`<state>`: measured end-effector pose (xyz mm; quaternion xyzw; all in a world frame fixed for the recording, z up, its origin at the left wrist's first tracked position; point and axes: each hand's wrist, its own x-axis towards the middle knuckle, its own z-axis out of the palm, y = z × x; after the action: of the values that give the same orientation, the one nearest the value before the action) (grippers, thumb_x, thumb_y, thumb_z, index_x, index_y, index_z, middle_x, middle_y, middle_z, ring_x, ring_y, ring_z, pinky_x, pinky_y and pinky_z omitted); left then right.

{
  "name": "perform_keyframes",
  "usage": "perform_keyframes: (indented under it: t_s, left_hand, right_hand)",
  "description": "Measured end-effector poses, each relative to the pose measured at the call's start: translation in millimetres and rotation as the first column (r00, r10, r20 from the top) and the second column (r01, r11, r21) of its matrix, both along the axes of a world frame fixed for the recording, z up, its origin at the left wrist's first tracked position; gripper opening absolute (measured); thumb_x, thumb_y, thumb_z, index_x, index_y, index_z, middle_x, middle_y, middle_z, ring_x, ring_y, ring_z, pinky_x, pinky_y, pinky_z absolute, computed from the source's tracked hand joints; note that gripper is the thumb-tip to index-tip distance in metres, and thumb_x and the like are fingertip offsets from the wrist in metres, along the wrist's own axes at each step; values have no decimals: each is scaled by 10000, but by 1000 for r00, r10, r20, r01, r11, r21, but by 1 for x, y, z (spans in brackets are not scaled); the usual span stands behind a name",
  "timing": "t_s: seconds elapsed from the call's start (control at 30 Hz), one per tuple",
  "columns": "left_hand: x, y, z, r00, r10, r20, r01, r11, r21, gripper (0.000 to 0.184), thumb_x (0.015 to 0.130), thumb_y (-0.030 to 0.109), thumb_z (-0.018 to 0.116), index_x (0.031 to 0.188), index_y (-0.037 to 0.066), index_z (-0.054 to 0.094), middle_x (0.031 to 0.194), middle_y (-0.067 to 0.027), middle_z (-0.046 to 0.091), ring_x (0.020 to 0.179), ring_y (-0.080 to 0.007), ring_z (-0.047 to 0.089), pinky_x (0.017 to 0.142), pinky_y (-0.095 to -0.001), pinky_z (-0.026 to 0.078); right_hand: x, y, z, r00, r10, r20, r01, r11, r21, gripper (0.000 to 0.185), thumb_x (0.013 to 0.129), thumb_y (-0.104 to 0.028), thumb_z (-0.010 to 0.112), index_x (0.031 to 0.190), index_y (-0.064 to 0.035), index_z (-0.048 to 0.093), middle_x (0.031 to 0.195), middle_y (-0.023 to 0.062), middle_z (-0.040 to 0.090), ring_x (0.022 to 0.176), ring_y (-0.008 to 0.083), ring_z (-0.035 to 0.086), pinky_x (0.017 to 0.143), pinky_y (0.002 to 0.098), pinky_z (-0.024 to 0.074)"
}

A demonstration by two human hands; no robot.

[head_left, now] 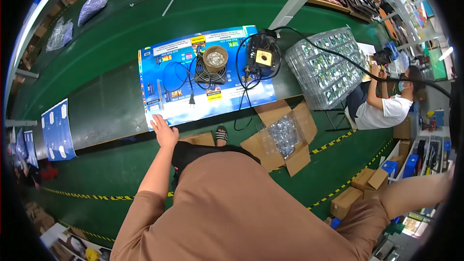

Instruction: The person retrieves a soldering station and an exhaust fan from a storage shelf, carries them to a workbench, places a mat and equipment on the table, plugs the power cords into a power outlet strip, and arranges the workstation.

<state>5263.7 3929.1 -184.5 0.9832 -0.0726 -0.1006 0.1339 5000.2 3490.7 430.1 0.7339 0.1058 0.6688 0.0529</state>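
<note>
My left hand (165, 131) rests with fingers stretched out on the near left corner of a blue printed sheet (181, 108) on the bench. Nothing is in its grasp. On the sheet a round brown container (215, 58) of silvery bits sits on top of a black fan-like grille (209, 76). A thin black cord with a plug (192, 100) lies left of it. To the right is a black soldering station (262, 58) with a yellow dial plate and coiled cables. My right arm (415, 195) reaches out to the right edge; its hand is outside the visible picture.
Stacked clear trays (328, 67) of green circuit boards stand at the bench's right. An open carton (300, 162) with bagged silvery parts (284, 135) is on the floor. A black cable (333, 56) crosses the upper right. A masked person (386, 108) sits at right. Another blue sheet (59, 129) hangs left.
</note>
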Motion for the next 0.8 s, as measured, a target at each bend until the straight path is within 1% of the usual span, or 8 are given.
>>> perform_keyframes:
  t_s: [0.3,0.43,0.53,0.6,0.63,0.67,0.73,0.8]
  left_hand:
    - [-5,3,-10,996,-3,93,9,998,-69,814,702,88,596,1390,-58,184,1481,-214,127,1358,-435,100,1088,-412,249]
    - [-5,5,-16,992,-15,125,22,998,-56,813,700,76,587,1392,-56,181,1484,-212,120,1359,-436,92,1091,-416,237]
    - [-4,3,-16,994,3,105,4,998,-65,811,696,65,581,1391,-58,182,1485,-215,115,1358,-440,89,1095,-416,228]
    - [-5,2,-15,995,-1,104,8,997,-71,809,695,67,577,1390,-61,182,1484,-217,120,1356,-441,94,1096,-421,223]
    - [-4,3,-15,995,4,104,5,997,-77,808,695,68,574,1389,-63,182,1483,-218,125,1355,-443,99,1097,-425,219]
    - [-3,4,-15,994,1,106,7,997,-74,808,695,68,574,1389,-63,182,1483,-218,125,1355,-443,99,1097,-425,219]
    - [0,6,-17,995,-9,100,16,997,-73,797,698,80,570,1384,-67,192,1477,-221,153,1348,-448,126,1097,-437,212]
    - [4,13,-21,996,-16,87,22,998,-62,790,703,93,567,1385,-60,200,1474,-220,166,1347,-443,141,1095,-441,213]
  right_hand:
    - [-186,-20,89,858,-405,315,400,913,85,161,834,-173,619,839,-12,621,675,78,580,589,164,550,545,300,453]
    - [-272,-37,126,557,-741,375,739,648,183,152,824,-155,630,758,-18,627,633,63,574,566,160,536,531,286,443]
    - [-296,-36,140,391,-893,223,582,427,692,145,818,-149,638,754,-18,635,624,64,578,559,166,536,531,285,447]
    - [-289,-41,107,413,-911,19,791,369,488,132,814,-151,651,779,-24,654,639,71,597,575,173,553,563,299,474]
    - [-268,-52,55,407,-904,-130,913,403,53,127,811,-156,662,806,-30,670,657,78,615,592,178,571,594,313,498]
    - [-256,-66,20,405,-905,-132,914,401,56,127,811,-156,662,806,-30,670,657,78,615,592,178,571,594,313,498]
    - [-224,-93,-48,510,-526,-681,860,312,403,217,899,-142,565,1004,31,643,970,68,651,897,129,586,822,242,431]
    - [-122,-61,-136,386,-267,-883,862,445,242,122,874,-101,561,956,-42,629,841,29,589,790,108,531,770,231,414]
